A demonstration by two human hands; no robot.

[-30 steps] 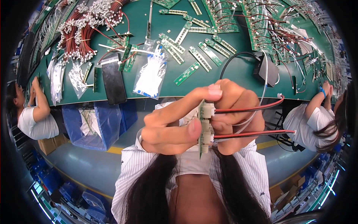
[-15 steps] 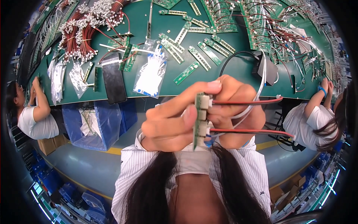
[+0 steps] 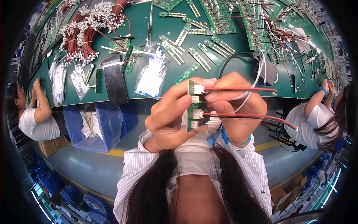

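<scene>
A worker's left hand [image 3: 169, 115] pinches a small green circuit board [image 3: 194, 106] upright by its long edges, close to the camera and above the striped shirt [image 3: 149, 175]. Just right of the board, the right hand [image 3: 235, 108] is closed on the red-and-black wire leads [image 3: 242, 90] plugged into its white connectors [image 3: 198, 89]. Beyond the board lies the green workbench [image 3: 167, 48], with a clear plastic bag [image 3: 152, 76], a dark phone [image 3: 115, 80], loose board strips [image 3: 203, 59] and bundles of red wires [image 3: 80, 35].

Green bench [image 3: 164, 56], circuit strips [image 3: 199, 59], wire bundles [image 3: 80, 35]
</scene>
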